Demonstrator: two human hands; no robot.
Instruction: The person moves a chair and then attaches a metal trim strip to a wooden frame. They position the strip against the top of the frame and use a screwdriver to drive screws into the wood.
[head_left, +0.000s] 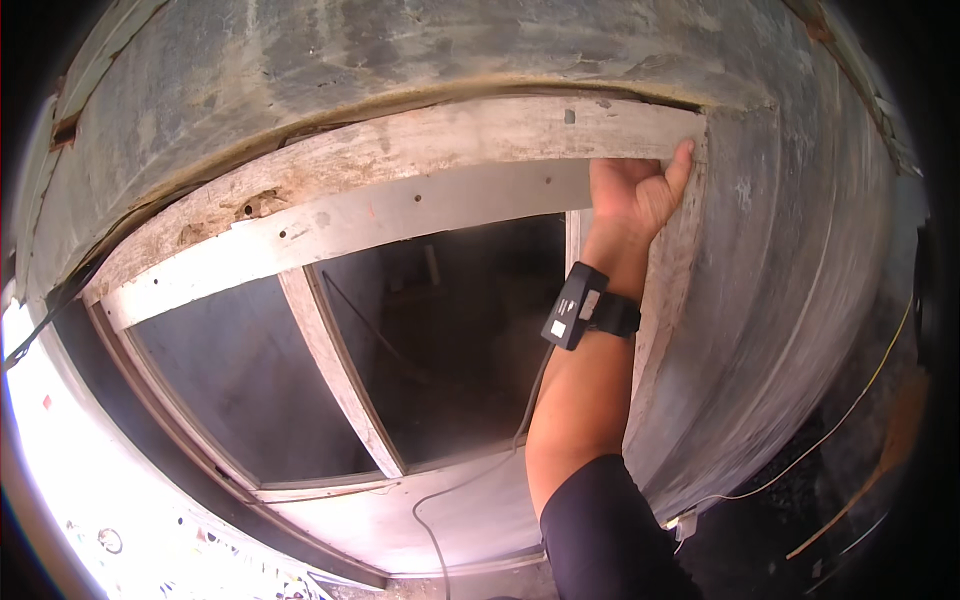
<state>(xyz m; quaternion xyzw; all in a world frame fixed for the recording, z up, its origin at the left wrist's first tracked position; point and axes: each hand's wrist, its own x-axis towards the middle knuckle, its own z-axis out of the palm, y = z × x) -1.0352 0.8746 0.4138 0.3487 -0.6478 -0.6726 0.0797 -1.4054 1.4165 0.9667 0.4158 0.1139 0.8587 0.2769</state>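
Touching one wooden frame [420,142] at its upper right corner, one right hand [635,195] is reaching up; I cannot tell either hand's grip. One bar [338,365] is separating two openings [440,340].

Beam [450,130]: rough weathered wood | wall [420,45]: rough, cement-like | wrist device [573,305]: smooth plastic | sleeve [610,530]: matt cloth

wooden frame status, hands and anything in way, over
Right hand at wooden frame, upper right corner, fingers partly hidden. Left hand out of view. Cable from black wrist device hangs across frame's lower edge.
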